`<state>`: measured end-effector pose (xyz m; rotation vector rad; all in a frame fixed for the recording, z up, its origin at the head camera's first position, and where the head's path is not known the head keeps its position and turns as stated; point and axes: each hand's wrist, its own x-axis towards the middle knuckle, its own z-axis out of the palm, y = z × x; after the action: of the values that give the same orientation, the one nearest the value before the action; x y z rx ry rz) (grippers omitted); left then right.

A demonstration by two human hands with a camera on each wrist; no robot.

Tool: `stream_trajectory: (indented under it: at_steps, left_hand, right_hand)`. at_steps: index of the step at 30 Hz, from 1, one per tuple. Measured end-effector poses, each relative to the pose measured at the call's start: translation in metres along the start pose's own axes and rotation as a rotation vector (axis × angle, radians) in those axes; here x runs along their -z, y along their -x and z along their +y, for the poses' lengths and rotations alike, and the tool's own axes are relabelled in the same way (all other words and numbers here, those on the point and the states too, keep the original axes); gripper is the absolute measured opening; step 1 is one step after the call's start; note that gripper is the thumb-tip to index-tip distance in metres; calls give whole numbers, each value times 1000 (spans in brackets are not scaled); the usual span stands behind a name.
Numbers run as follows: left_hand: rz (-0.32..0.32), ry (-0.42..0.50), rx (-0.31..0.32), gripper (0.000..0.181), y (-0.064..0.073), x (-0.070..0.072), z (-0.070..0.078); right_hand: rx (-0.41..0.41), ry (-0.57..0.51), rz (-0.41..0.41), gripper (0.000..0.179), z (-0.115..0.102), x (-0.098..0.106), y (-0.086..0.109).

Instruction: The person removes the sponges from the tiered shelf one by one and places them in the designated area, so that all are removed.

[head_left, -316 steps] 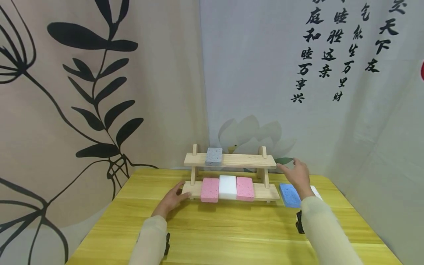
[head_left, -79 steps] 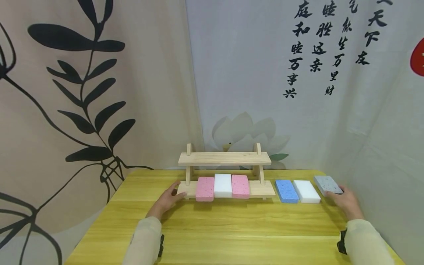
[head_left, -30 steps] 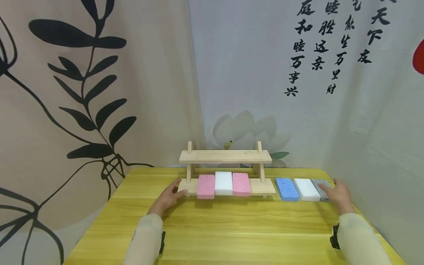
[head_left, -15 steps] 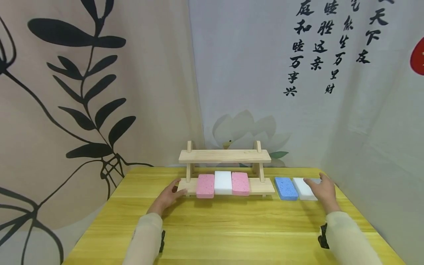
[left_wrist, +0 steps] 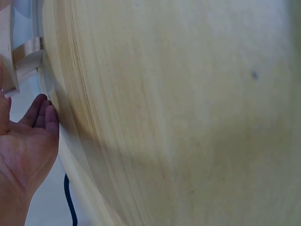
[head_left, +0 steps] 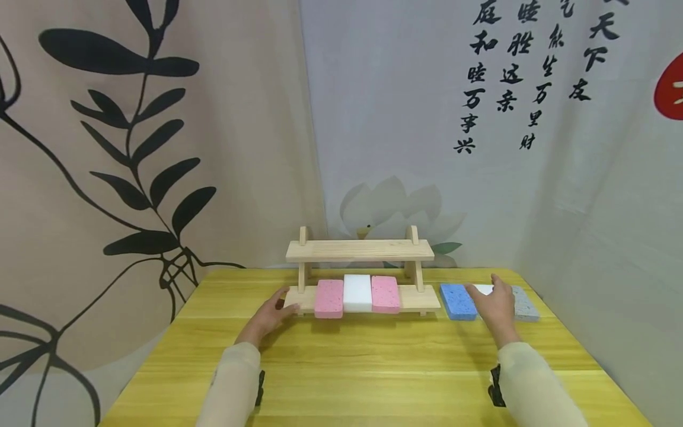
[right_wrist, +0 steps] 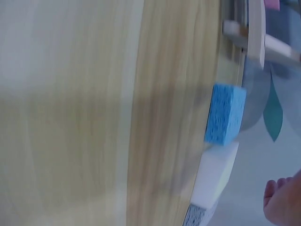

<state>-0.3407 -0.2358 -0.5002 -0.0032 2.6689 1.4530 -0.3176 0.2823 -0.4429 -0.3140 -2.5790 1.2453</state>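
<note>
My left hand [head_left: 265, 317] grips the left end of the lower shelf of a two-tier wooden rack [head_left: 360, 251], thumb at the front. On that shelf a white sponge [head_left: 357, 293] stands between a pink sponge [head_left: 328, 299] and another pink sponge [head_left: 385, 295]. Over the row on the table, my right hand [head_left: 496, 305] hovers with thumb and fingers apart, holding nothing. It partly hides a second white sponge [right_wrist: 211, 174], which lies between a blue sponge [head_left: 458, 302] and a grey sponge [head_left: 525, 305]. The right wrist view shows this hand apart from the sponges.
The wooden table [head_left: 368, 367] runs back to a printed curtain [head_left: 256, 148] behind the rack. A pale wall [head_left: 603, 255] borders the table on the right. In the left wrist view, a dark cable [left_wrist: 69, 200] hangs past the table edge.
The grey sponge, earlier on the upper shelf, now lies at the right end of the table row. My right hand has released it and moved left over the white sponge. My left hand stays put.
</note>
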Motion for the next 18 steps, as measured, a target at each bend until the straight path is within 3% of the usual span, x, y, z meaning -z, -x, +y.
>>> stream_trajectory:
  at_steps: [5,18]
  left_hand:
    - [-7,11,5,82,3,0,2]
    - [-15,8,15,82,1,1,1]
  right_hand:
    - [22,-18,21,88,-12,-21,8]
    - [51,-86,-24,92,-47,-80,35]
